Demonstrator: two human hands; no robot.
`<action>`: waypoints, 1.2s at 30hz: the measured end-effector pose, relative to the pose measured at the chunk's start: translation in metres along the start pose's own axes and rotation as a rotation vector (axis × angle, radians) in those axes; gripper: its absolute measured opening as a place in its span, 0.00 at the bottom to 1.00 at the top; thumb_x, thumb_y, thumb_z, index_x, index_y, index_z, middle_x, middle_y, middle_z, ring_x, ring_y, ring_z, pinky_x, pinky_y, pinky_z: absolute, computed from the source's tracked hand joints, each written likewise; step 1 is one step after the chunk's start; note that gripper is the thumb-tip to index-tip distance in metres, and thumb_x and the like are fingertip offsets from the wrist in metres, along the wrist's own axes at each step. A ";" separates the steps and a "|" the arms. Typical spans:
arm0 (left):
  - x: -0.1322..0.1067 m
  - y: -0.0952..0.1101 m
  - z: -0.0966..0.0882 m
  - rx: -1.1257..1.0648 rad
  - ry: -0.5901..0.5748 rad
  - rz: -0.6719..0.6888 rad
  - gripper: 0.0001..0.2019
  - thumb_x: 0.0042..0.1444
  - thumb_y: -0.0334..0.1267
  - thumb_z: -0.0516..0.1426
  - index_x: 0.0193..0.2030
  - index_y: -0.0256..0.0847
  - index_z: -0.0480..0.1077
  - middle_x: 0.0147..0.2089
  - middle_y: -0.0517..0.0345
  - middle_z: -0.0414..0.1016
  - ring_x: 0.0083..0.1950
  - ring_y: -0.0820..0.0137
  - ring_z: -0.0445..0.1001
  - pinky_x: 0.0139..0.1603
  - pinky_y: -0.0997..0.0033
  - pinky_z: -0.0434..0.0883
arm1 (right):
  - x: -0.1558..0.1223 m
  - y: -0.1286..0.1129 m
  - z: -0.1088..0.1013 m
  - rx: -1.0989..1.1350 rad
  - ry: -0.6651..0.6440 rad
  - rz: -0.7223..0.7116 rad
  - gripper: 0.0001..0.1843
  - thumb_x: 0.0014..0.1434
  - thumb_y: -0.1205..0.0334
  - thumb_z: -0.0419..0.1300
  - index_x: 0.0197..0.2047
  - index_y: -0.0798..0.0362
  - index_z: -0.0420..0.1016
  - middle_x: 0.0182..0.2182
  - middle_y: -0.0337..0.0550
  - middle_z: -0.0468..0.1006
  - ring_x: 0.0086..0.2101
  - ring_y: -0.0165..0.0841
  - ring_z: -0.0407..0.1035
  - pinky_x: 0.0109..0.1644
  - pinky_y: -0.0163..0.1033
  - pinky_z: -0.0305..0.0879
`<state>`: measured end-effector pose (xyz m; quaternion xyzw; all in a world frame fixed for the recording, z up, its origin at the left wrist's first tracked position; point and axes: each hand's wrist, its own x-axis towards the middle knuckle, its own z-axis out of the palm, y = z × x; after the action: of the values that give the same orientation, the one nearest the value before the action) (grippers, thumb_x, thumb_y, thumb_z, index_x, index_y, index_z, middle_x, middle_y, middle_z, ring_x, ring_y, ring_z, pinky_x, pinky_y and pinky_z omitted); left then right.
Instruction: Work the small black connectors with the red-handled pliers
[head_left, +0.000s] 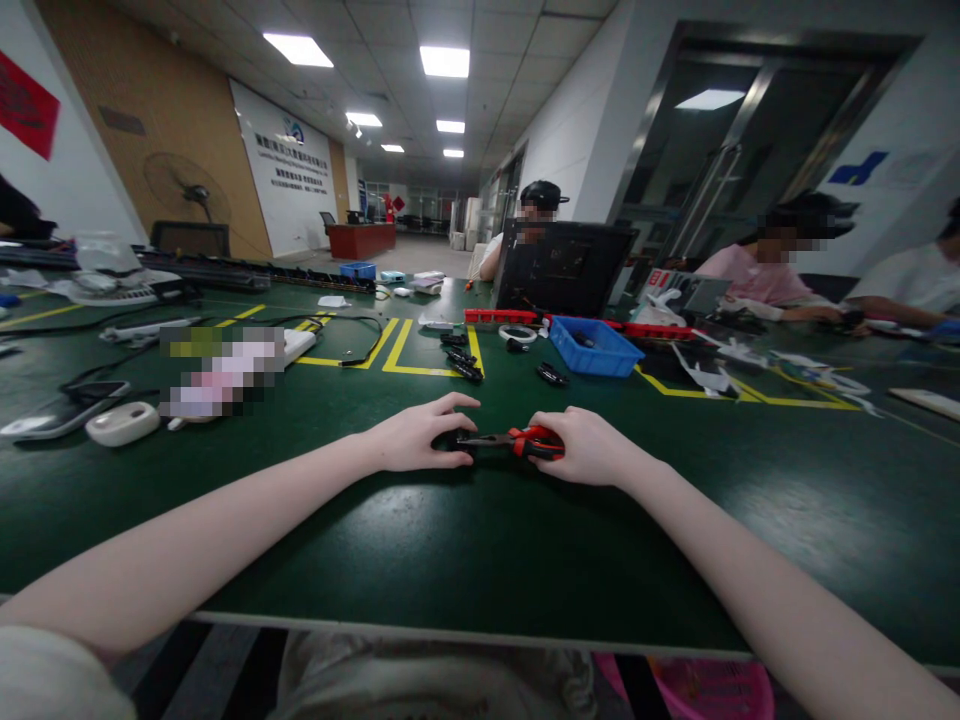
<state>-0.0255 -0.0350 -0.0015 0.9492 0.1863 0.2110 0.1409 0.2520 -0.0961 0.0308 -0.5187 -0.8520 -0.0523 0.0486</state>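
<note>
**Both hands meet on the pliers at the middle of the table**

From the head camera we see our two bare forearms reaching in from 7 and 5 o'clock and meeting just above the centre of the green table (480,570). Our right hand (592,450) is wrapped around the red handles of the pliers (525,441), which lie low over the tabletop with the nose pointing towards 9 o'clock. Our left hand (416,438) rests on the table with its fingers curled over the tip of the nose. We cannot tell whether it pinches anything there, because the fingers hide the spot.

Nothing lies between our hands and the near table edge. Beyond them, at 12 o'clock, are a few black parts (463,364) inside the yellow tape lines (397,352). A white ring (517,334) and a blue bin (596,350) sit at about 1 o'clock, with a red strip (501,317) and a black panel (564,268) behind them. At 9 o'clock, well apart from us, are a white oval gadget (121,423) and a phone (66,408), with cables further back. Other people sit across the table at 12 and 2 o'clock, and their hands stay on their own side. A pink basket (712,692) shows under the table edge at 5 o'clock.
</note>
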 end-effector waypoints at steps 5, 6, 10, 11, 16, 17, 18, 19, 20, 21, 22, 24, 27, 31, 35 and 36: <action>0.001 -0.002 0.000 -0.039 0.003 -0.008 0.17 0.60 0.48 0.59 0.52 0.43 0.69 0.64 0.48 0.61 0.58 0.59 0.70 0.60 0.58 0.68 | 0.001 -0.001 0.001 -0.008 0.005 -0.016 0.11 0.53 0.53 0.61 0.38 0.48 0.71 0.30 0.40 0.78 0.29 0.35 0.69 0.33 0.38 0.56; 0.001 -0.003 0.000 -0.046 0.000 -0.010 0.17 0.60 0.48 0.58 0.52 0.42 0.69 0.63 0.48 0.61 0.58 0.59 0.70 0.60 0.58 0.68 | 0.001 -0.001 0.001 -0.011 0.011 -0.021 0.11 0.54 0.53 0.61 0.38 0.49 0.72 0.31 0.40 0.79 0.30 0.35 0.69 0.34 0.38 0.57; 0.001 -0.004 -0.001 -0.071 -0.006 -0.021 0.18 0.61 0.49 0.57 0.52 0.41 0.68 0.61 0.47 0.63 0.59 0.59 0.69 0.60 0.59 0.68 | 0.002 0.004 0.006 -0.043 0.062 -0.047 0.17 0.54 0.52 0.61 0.44 0.52 0.72 0.37 0.45 0.80 0.33 0.37 0.71 0.41 0.42 0.59; 0.002 -0.004 -0.001 -0.078 -0.003 -0.019 0.18 0.61 0.49 0.57 0.52 0.41 0.69 0.60 0.47 0.63 0.59 0.60 0.69 0.60 0.59 0.68 | 0.003 0.005 0.008 -0.053 0.089 -0.057 0.19 0.54 0.52 0.61 0.46 0.53 0.72 0.38 0.46 0.80 0.34 0.38 0.71 0.43 0.43 0.59; 0.002 -0.004 -0.001 -0.103 0.021 -0.011 0.17 0.61 0.50 0.58 0.50 0.40 0.69 0.57 0.48 0.66 0.57 0.60 0.70 0.58 0.61 0.69 | 0.003 0.010 0.013 -0.114 0.276 -0.109 0.22 0.51 0.53 0.62 0.47 0.56 0.72 0.41 0.52 0.79 0.41 0.42 0.72 0.50 0.47 0.59; 0.002 -0.004 -0.001 -0.102 0.025 -0.010 0.17 0.61 0.49 0.58 0.49 0.40 0.69 0.57 0.48 0.67 0.57 0.60 0.70 0.57 0.61 0.69 | 0.003 0.010 0.014 -0.121 0.300 -0.117 0.22 0.51 0.53 0.62 0.46 0.56 0.72 0.41 0.52 0.79 0.42 0.43 0.72 0.50 0.47 0.59; 0.002 -0.004 -0.001 -0.100 0.028 -0.008 0.17 0.60 0.49 0.58 0.49 0.40 0.69 0.57 0.48 0.67 0.57 0.60 0.70 0.57 0.61 0.69 | 0.003 0.010 0.014 -0.122 0.317 -0.122 0.21 0.51 0.53 0.62 0.46 0.56 0.72 0.41 0.53 0.79 0.42 0.44 0.72 0.51 0.48 0.60; 0.002 -0.004 -0.001 -0.098 0.032 -0.008 0.17 0.60 0.49 0.58 0.49 0.40 0.69 0.57 0.48 0.67 0.56 0.61 0.70 0.57 0.61 0.69 | 0.002 0.010 0.014 -0.118 0.328 -0.126 0.21 0.50 0.54 0.62 0.46 0.56 0.72 0.41 0.53 0.78 0.42 0.44 0.71 0.50 0.48 0.61; 0.002 -0.004 -0.001 -0.095 0.034 -0.009 0.16 0.60 0.49 0.58 0.49 0.40 0.69 0.57 0.48 0.67 0.56 0.61 0.70 0.57 0.61 0.69 | 0.002 0.010 0.014 -0.108 0.336 -0.131 0.22 0.50 0.55 0.63 0.46 0.56 0.72 0.42 0.53 0.78 0.43 0.44 0.71 0.50 0.48 0.62; 0.002 -0.004 -0.001 -0.092 0.035 -0.009 0.16 0.60 0.49 0.59 0.48 0.40 0.69 0.57 0.48 0.67 0.56 0.61 0.70 0.56 0.62 0.69 | 0.002 0.010 0.014 -0.092 0.342 -0.135 0.22 0.50 0.56 0.62 0.47 0.56 0.72 0.42 0.54 0.78 0.43 0.44 0.71 0.50 0.48 0.63; 0.002 -0.003 -0.001 -0.089 0.034 -0.010 0.16 0.60 0.49 0.58 0.48 0.40 0.69 0.56 0.48 0.67 0.56 0.61 0.71 0.56 0.62 0.69 | 0.002 0.010 0.014 -0.073 0.347 -0.139 0.22 0.51 0.56 0.62 0.48 0.56 0.71 0.43 0.54 0.77 0.43 0.44 0.71 0.49 0.47 0.64; 0.002 -0.003 -0.002 -0.083 0.028 -0.013 0.16 0.60 0.49 0.58 0.49 0.40 0.69 0.57 0.48 0.67 0.55 0.61 0.71 0.54 0.63 0.70 | 0.001 0.010 0.015 -0.036 0.352 -0.148 0.23 0.51 0.57 0.62 0.50 0.56 0.71 0.44 0.54 0.76 0.43 0.44 0.72 0.48 0.46 0.67; 0.002 -0.003 -0.002 -0.063 0.031 -0.018 0.17 0.61 0.50 0.56 0.49 0.40 0.69 0.57 0.48 0.68 0.54 0.61 0.72 0.53 0.63 0.70 | 0.001 0.011 0.016 -0.012 0.352 -0.151 0.23 0.52 0.57 0.61 0.51 0.56 0.70 0.45 0.53 0.75 0.41 0.42 0.72 0.45 0.45 0.68; 0.002 -0.004 -0.002 0.026 0.053 -0.023 0.16 0.61 0.51 0.57 0.47 0.41 0.69 0.56 0.49 0.69 0.53 0.60 0.72 0.54 0.60 0.69 | 0.001 0.010 0.017 -0.028 0.322 -0.142 0.23 0.52 0.56 0.61 0.50 0.57 0.71 0.43 0.53 0.76 0.39 0.41 0.72 0.43 0.44 0.68; 0.003 -0.005 0.000 0.079 0.073 -0.026 0.17 0.59 0.52 0.59 0.46 0.40 0.69 0.53 0.49 0.71 0.51 0.60 0.72 0.53 0.59 0.68 | 0.001 0.008 0.017 -0.071 0.270 -0.115 0.21 0.52 0.54 0.61 0.47 0.57 0.72 0.41 0.51 0.76 0.36 0.40 0.72 0.41 0.42 0.66; 0.004 -0.005 0.000 0.086 0.071 -0.028 0.18 0.58 0.52 0.59 0.45 0.40 0.69 0.52 0.49 0.72 0.51 0.60 0.72 0.52 0.60 0.69 | 0.002 0.007 0.017 -0.085 0.262 -0.109 0.21 0.52 0.54 0.61 0.46 0.57 0.72 0.40 0.51 0.77 0.35 0.40 0.72 0.40 0.42 0.66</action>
<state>-0.0240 -0.0289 -0.0024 0.9436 0.2131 0.2345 0.0963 0.2572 -0.0890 0.0143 -0.4621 -0.8622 -0.1583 0.1343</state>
